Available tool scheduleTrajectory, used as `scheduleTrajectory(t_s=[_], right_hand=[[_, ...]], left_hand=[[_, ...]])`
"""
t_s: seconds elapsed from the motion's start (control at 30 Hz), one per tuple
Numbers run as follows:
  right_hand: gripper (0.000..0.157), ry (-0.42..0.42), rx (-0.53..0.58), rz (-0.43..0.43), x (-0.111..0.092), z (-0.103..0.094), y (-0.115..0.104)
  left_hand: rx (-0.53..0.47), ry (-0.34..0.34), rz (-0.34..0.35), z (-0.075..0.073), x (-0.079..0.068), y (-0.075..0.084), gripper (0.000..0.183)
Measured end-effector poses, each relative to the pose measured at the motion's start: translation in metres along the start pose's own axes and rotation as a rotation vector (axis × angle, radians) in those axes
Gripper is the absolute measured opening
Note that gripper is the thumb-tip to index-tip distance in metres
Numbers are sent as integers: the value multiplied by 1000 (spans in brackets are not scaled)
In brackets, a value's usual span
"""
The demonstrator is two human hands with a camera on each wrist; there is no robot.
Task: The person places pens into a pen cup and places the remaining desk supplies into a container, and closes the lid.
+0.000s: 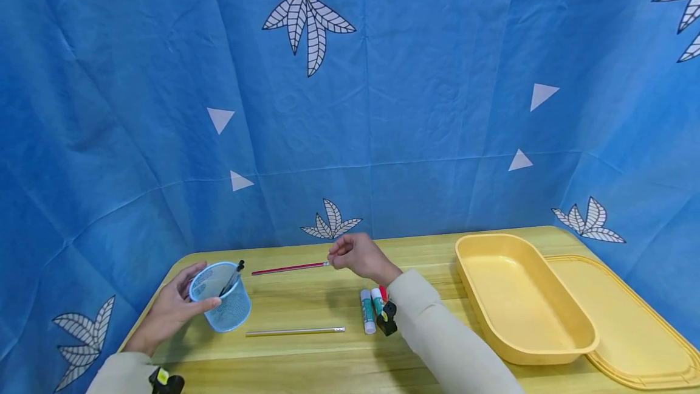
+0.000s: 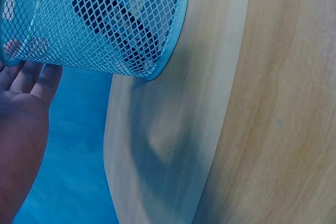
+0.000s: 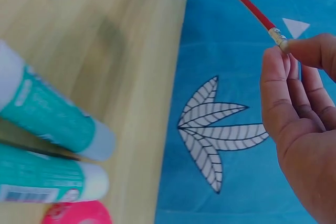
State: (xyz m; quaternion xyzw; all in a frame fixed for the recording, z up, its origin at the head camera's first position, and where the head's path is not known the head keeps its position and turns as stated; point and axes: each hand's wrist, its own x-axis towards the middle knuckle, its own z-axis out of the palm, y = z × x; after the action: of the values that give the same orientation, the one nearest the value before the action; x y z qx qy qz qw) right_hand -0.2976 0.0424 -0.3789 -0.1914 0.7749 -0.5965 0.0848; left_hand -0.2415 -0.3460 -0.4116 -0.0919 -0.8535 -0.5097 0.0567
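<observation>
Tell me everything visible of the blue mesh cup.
The cup is light blue, round and open-topped, with metal-looking mesh walls and a solid rim. Its mouth faces up, at the left of the table. The left hand grips it near the rim. At least one dark pen leans inside. Whether its base touches down is unclear.

From your head, a view ahead and down: table and blue cloth, both nearer in your wrist views

Passage between mesh cup and glue sticks, right sleeve as barrier toward tray
</observation>
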Motion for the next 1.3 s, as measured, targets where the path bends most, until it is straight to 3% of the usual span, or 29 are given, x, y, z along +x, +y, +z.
scheduleTrajectory(t_s=[0.53,1.3], right_hand=[[10,4,-73,-89,13,-3,-42],[8,24,-96,-118,20,-8,-74]], left_hand=[[6,8,-5,0,1,-1,84],[25,10,-18,0,1,-2,84]])
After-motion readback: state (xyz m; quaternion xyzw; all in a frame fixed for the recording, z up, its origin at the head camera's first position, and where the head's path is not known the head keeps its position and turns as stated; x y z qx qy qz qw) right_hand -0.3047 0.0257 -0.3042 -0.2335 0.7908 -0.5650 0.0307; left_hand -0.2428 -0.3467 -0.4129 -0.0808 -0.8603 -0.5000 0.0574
